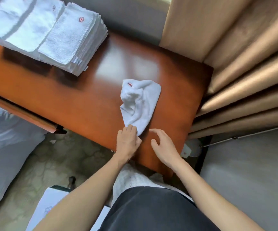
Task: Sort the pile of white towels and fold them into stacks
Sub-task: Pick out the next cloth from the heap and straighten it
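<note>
White towel (140, 104) is lying bunched as the left hand (128, 142) is pinching its corner, likely to flatten it, the right hand (164, 147) hovering open and empty.

Blk garment (151, 212), bare forearms (88, 185)

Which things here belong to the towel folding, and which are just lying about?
Job:
loose towel, near corner held by left hand
right hand, open beside it
folded stacks
table

Lying about:
curtain
white bundle at left, too blurred to identify
patterned floor
</note>
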`<action>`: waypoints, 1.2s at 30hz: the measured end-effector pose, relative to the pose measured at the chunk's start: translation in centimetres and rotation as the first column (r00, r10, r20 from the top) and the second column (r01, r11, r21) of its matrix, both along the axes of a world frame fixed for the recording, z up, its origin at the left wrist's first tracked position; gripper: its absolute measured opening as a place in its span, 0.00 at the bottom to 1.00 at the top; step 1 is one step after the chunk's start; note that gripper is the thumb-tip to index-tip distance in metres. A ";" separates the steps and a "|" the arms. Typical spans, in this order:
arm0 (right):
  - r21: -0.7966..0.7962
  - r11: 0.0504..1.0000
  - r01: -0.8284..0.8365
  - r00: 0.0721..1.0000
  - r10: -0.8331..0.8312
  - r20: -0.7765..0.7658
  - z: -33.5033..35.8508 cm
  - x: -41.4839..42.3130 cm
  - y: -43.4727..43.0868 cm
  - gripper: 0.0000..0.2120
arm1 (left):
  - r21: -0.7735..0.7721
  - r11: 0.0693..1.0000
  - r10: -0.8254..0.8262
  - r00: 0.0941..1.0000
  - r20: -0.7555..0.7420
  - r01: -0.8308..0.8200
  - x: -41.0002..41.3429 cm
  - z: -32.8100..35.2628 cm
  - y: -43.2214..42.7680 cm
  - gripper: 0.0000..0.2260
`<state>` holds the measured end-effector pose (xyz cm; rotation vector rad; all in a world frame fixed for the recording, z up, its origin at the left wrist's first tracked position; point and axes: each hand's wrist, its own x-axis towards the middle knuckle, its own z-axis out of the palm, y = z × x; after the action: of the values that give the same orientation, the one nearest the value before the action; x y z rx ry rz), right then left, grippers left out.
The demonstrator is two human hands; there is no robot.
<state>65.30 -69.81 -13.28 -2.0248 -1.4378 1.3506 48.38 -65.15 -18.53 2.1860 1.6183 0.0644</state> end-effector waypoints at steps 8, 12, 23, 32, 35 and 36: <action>0.252 0.958 -0.135 0.990 0.143 -0.015 3.6 4.9 -4.0 0.19 | -0.097 0.995 0.032 0.910 0.412 0.009 5.8 7.6 -6.0 0.04; 0.313 0.948 -0.064 0.996 0.082 -0.047 6.5 7.5 -4.5 0.07 | -0.205 0.977 0.172 0.784 0.596 -0.059 8.5 11.2 -6.5 0.03; 0.471 0.867 0.162 0.985 -0.109 -0.137 12.0 12.0 -3.6 0.03 | -0.324 0.946 0.149 0.866 0.477 0.016 9.9 12.2 -5.4 0.11; 0.615 0.749 0.248 0.956 -0.292 -0.030 11.6 16.7 -5.6 0.07 | -0.232 0.957 0.274 0.803 0.529 -0.174 13.0 14.8 -5.0 0.08; 0.659 0.706 0.259 0.950 -0.309 -0.043 12.1 17.3 -6.1 0.06 | -0.322 0.917 0.392 0.689 0.609 -0.238 14.3 16.4 -4.7 0.05; 0.653 0.710 0.265 0.953 -0.294 -0.067 12.2 17.2 -6.2 0.05 | -0.390 0.885 0.460 0.612 0.643 -0.255 14.8 16.8 -4.8 0.04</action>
<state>82.49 -75.96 -1.08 -1.6914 -1.2977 0.5479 63.17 -69.90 -1.74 1.3102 1.4339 0.7086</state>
